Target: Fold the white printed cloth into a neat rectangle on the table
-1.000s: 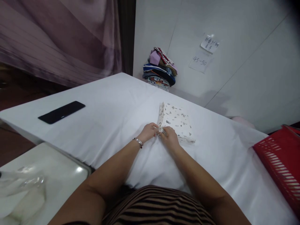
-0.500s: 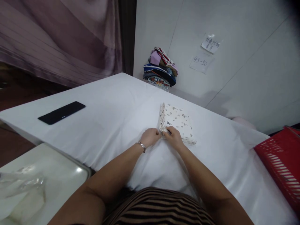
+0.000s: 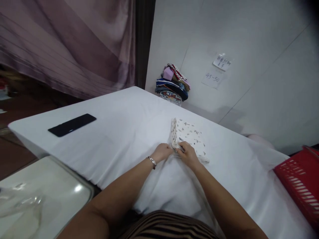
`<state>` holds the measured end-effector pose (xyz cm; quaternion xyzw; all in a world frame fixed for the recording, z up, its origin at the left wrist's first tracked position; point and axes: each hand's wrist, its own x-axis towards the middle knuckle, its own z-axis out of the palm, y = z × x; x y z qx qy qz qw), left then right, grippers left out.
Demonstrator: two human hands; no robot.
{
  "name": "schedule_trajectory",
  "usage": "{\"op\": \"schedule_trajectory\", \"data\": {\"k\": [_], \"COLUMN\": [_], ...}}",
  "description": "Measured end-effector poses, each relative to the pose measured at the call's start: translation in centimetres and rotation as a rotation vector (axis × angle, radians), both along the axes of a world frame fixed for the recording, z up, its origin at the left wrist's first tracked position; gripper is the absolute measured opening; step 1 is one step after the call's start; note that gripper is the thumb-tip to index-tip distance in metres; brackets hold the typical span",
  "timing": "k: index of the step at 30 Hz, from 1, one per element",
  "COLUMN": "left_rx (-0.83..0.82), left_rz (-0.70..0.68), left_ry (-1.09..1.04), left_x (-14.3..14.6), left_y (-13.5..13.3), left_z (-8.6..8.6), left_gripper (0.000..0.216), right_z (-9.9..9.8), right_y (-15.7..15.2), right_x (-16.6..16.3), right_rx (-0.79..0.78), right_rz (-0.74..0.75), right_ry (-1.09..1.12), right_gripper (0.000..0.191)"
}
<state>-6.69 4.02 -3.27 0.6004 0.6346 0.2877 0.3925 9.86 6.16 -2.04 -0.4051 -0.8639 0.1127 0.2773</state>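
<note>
The folded cloth (image 3: pixel 191 136) with little prints lies in the middle of the white surface (image 3: pixel 124 132). The left hand (image 3: pixel 163 152) and right hand (image 3: pixel 189 155) both pinch its near corner, fingers curled tight.

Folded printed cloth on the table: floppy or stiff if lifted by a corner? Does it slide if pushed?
Probably floppy: the folded cloth shows thin stacked layers at its left edge, so a corner lift would likely unfold it. Likely light, since it lies thin and flat. Pushed, it may drag the already creased white table cover rather than slide.
</note>
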Motion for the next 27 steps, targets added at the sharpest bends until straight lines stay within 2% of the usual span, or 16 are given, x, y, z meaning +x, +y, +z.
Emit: {"op": "schedule_trajectory", "data": {"k": [4, 7, 11, 16, 21, 27], "left_rx": [-0.085, -0.123, -0.26, -0.344, -0.267, -0.244], "left_rz": [0.007, -0.005, -0.023, -0.024, 0.007, -0.019], "left_ry": [-0.132, -0.204, -0.315, -0.458, -0.309, -0.196], "left_x": [-0.1, 0.0, -0.1, -0.5, -0.4, -0.6], "left_y": [-0.1, -0.3, -0.5, -0.4, -0.2, -0.4], "left_z": [0.2, 0.2, 0.9, 1.3, 0.4, 0.5], "left_gripper": [0.023, 0.02, 0.013, 0.036, 0.048, 0.035], "right_z": [-0.3, -0.7, -0.9, -0.7, -0.6, 0.3], "right_y": [0.0, 0.1, -0.1, -0.8, -1.7, -1.4], "right_x": [-0.1, -0.2, -0.1, -0.4, -0.6, 1.0], "right_rx": [0.008, -0.004, -0.004, -0.01, -0.04, -0.122], "right_rz": [0.038, 0.033, 0.039, 0.031, 0.068, 0.164], "right_ry": [-0.115, -0.132, -0.127, -0.089, -0.055, -0.017], "right_gripper": [0.007, 0.008, 0.008, 0.012, 0.019, 0.03]}}
